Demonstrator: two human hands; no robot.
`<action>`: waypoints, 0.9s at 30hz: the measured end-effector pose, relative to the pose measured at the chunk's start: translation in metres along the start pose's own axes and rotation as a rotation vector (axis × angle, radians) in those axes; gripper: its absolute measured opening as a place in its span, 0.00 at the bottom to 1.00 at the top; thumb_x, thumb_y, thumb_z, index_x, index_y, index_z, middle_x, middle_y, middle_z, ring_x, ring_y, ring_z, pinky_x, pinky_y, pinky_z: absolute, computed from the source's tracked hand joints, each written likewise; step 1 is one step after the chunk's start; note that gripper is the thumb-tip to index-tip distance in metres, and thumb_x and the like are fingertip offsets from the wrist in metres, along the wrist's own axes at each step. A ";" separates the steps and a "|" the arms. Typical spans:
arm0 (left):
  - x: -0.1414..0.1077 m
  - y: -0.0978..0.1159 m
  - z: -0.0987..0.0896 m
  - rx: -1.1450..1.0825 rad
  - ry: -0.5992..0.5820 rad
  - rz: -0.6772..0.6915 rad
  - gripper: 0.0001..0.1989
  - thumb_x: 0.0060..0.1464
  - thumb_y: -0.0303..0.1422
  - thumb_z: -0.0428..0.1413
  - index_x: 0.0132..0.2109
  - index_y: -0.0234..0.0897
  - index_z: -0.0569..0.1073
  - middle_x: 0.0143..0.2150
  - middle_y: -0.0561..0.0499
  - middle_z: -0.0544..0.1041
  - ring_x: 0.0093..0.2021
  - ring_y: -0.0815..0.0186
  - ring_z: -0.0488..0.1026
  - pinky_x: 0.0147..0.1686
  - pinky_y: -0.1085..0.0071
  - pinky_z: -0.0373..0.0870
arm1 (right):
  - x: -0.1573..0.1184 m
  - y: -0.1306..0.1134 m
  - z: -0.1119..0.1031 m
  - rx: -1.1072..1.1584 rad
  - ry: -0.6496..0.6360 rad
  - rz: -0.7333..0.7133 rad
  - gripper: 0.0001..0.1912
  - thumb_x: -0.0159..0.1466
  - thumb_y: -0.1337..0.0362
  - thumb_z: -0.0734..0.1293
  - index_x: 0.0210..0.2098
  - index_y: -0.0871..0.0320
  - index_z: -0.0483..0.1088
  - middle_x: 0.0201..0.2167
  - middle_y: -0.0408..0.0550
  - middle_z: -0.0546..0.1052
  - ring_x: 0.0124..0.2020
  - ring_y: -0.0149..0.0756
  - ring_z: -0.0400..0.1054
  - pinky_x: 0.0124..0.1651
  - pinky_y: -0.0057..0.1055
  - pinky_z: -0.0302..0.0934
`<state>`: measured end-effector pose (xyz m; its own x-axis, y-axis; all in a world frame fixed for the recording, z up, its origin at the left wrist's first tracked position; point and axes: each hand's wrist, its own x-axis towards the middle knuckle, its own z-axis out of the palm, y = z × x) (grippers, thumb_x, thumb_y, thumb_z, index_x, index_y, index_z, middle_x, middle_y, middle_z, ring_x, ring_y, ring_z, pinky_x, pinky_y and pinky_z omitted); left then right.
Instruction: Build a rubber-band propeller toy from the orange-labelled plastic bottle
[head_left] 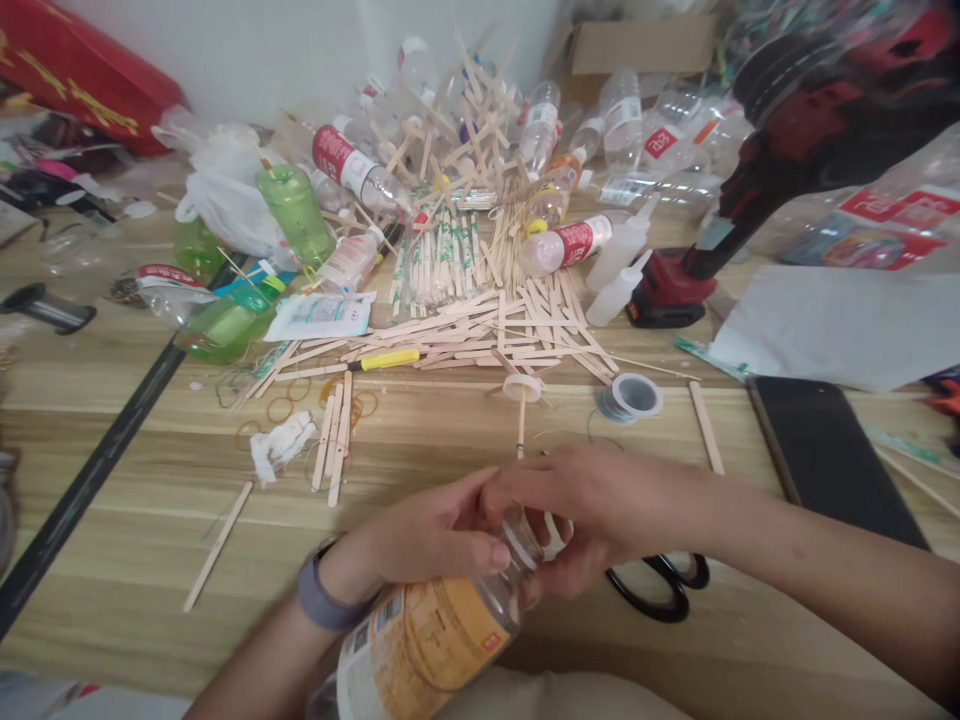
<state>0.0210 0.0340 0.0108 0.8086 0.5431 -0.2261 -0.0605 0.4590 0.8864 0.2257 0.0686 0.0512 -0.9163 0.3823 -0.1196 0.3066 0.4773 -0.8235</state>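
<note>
A clear plastic bottle (442,640) with an orange and white label lies tilted in front of me, its neck pointing up and right. My left hand (450,535) is closed around its upper part, thumb along the shoulder. The fingers of my right hand (581,515) curl round the bottle's mouth, and a small whitish piece (556,535) shows between them; I cannot make out what it is. Just beyond my hands, a thin wooden stick (521,425) carries a white round disc (523,388); its lower end is hidden behind my right hand.
Black-handled scissors (660,590) lie partly under my right arm, a phone (832,450) farther right. Ahead are a wire spool (636,396), a yellow utility knife (386,360) and piled craft sticks (480,335). Plastic bottles (577,242) and a red-black power tool (675,285) stand behind.
</note>
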 end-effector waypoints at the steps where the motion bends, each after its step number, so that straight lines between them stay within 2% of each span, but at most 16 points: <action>1: 0.000 0.000 0.000 0.020 0.003 0.008 0.22 0.51 0.38 0.61 0.54 0.47 0.71 0.45 0.54 0.75 0.46 0.61 0.71 0.46 0.68 0.67 | 0.000 0.001 0.000 0.008 0.002 -0.005 0.16 0.54 0.61 0.75 0.39 0.57 0.70 0.32 0.40 0.75 0.26 0.27 0.65 0.25 0.23 0.50; 6: 0.002 0.005 0.005 0.058 -0.010 0.032 0.22 0.51 0.35 0.58 0.55 0.43 0.70 0.48 0.53 0.74 0.51 0.57 0.70 0.48 0.66 0.66 | -0.001 0.005 0.001 0.013 0.049 -0.071 0.16 0.56 0.55 0.74 0.37 0.57 0.71 0.26 0.37 0.74 0.20 0.23 0.58 0.24 0.23 0.48; 11: 0.003 0.007 0.007 -0.011 -0.042 0.068 0.23 0.50 0.34 0.59 0.55 0.41 0.70 0.47 0.52 0.74 0.51 0.58 0.71 0.50 0.66 0.65 | -0.002 0.000 0.001 0.052 0.067 -0.029 0.16 0.52 0.58 0.76 0.36 0.57 0.71 0.33 0.41 0.77 0.24 0.25 0.61 0.26 0.23 0.51; 14: 0.003 0.006 0.007 -0.034 -0.056 0.057 0.22 0.51 0.34 0.58 0.54 0.43 0.70 0.48 0.53 0.75 0.52 0.58 0.70 0.50 0.66 0.65 | -0.003 -0.002 0.000 0.032 0.039 -0.012 0.16 0.53 0.58 0.75 0.38 0.57 0.71 0.31 0.40 0.76 0.22 0.25 0.60 0.25 0.23 0.51; 21: -0.001 -0.006 0.000 -0.099 0.011 -0.033 0.21 0.49 0.38 0.63 0.50 0.39 0.72 0.42 0.53 0.74 0.43 0.63 0.71 0.45 0.69 0.66 | 0.001 0.000 -0.003 0.045 -0.051 -0.017 0.15 0.50 0.67 0.72 0.38 0.56 0.70 0.29 0.37 0.73 0.22 0.25 0.62 0.24 0.21 0.51; 25: -0.002 -0.011 -0.002 -0.142 0.014 -0.098 0.23 0.47 0.44 0.64 0.46 0.38 0.71 0.38 0.52 0.73 0.36 0.65 0.71 0.37 0.69 0.68 | 0.002 -0.001 -0.002 -0.019 -0.010 0.060 0.19 0.48 0.64 0.75 0.39 0.56 0.70 0.30 0.39 0.75 0.23 0.26 0.62 0.25 0.23 0.51; 27: -0.001 -0.008 -0.001 -0.115 0.031 -0.093 0.22 0.46 0.46 0.65 0.43 0.38 0.71 0.37 0.53 0.72 0.37 0.65 0.70 0.39 0.69 0.67 | 0.001 -0.002 -0.002 -0.039 0.014 0.074 0.18 0.50 0.60 0.75 0.38 0.56 0.70 0.31 0.40 0.77 0.24 0.28 0.63 0.25 0.24 0.51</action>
<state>0.0203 0.0308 0.0031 0.7953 0.5156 -0.3190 -0.0543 0.5847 0.8095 0.2242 0.0697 0.0541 -0.8872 0.4284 -0.1713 0.3833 0.4778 -0.7904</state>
